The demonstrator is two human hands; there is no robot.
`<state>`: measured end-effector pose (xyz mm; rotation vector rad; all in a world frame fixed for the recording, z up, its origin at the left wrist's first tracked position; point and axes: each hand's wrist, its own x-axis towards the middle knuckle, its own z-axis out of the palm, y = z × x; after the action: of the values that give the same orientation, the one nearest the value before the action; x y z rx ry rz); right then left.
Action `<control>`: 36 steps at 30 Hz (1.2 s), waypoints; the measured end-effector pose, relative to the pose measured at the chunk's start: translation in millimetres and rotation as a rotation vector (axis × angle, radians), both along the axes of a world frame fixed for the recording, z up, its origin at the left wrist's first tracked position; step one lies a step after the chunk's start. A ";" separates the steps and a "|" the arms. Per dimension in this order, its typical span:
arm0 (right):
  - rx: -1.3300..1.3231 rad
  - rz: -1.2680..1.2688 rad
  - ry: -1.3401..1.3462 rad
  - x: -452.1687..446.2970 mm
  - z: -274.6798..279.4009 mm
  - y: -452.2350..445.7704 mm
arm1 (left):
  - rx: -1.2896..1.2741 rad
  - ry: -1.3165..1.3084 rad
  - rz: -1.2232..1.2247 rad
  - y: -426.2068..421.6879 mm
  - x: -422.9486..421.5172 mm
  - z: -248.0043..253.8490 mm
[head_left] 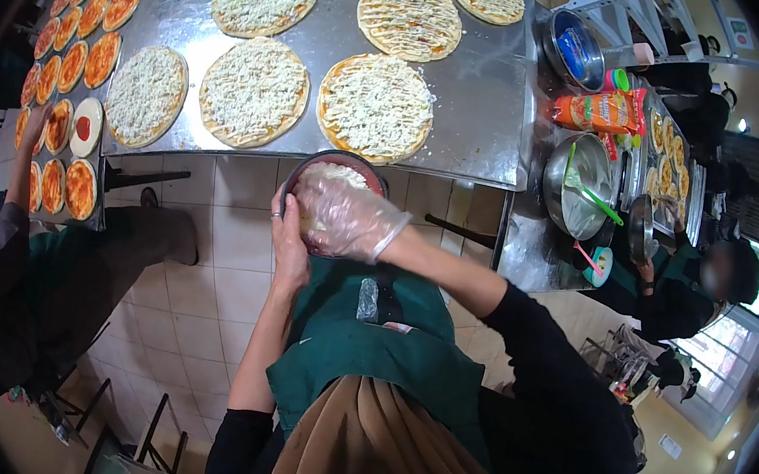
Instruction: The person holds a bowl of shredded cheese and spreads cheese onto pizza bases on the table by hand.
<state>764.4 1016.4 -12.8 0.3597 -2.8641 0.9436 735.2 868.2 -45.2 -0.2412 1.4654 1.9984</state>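
Observation:
My left hand (289,242) grips the side of a round bowl (374,180) with a dark rim and reddish inside, held against my body just below the table edge. White shredded cheese (338,174) shows in the bowl. My right hand (345,215), in a clear plastic glove, reaches into the bowl; its fingers are blurred and partly hidden, so I cannot tell what they hold. Nearest beyond the bowl lies a pizza (375,109) covered with shredded cheese and sauce lines. Beside it is another cheese-covered pizza (254,92).
More topped pizzas lie on the metal table (483,110). Small red-sauced bases (72,66) fill the left side, where a person's hand (36,126) reaches in. At right stand a metal bowl (575,201) with a green spatula (598,199) and an orange packet (597,112). Another person (695,286) works there.

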 end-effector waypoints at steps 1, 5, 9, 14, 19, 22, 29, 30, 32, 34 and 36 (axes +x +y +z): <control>-0.057 0.024 -0.369 4.7 15.2 -2.0 | 0.014 -0.030 0.020 0.6 -3.1 1.4; -0.048 0.143 -0.618 -1.6 12.0 16.8 | 0.007 -0.004 0.001 -0.3 1.9 3.8; -0.149 -0.024 -0.352 4.2 3.8 16.9 | -0.035 0.079 -0.054 8.9 -2.6 -0.4; -0.375 0.020 -0.458 -9.1 9.0 38.1 | 0.094 -0.123 -0.059 13.5 -5.9 -3.6; -1.170 -0.231 -0.825 -24.6 32.9 103.7 | 0.151 -0.169 -0.035 23.4 -12.4 -5.3; -1.028 -0.348 -0.703 -39.8 34.2 151.6 | 0.141 -0.146 -0.037 20.5 -13.9 -11.8; -0.309 -0.490 -0.577 -76.1 -18.5 201.5 | 0.046 -0.164 -0.029 3.9 -10.2 -10.7; -0.219 -0.473 -0.496 -77.1 -26.4 203.2 | 0.037 -0.165 -0.030 0.9 -9.7 -9.2; -0.039 -0.433 -0.333 -81.2 -38.2 204.1 | 0.023 -0.164 -0.025 -4.0 -8.6 -7.7; -0.275 -0.537 -0.521 -87.0 -30.7 208.2 | 0.011 -0.158 -0.010 -9.4 -7.3 -7.3; -0.434 -0.587 -0.626 -93.7 -24.6 209.1 | 0.042 -0.195 0.013 -15.2 -6.0 -5.7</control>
<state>670.8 1225.5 -37.5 -0.9070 -2.8021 1.6838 729.3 853.0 -50.9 -0.4170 1.3013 1.9539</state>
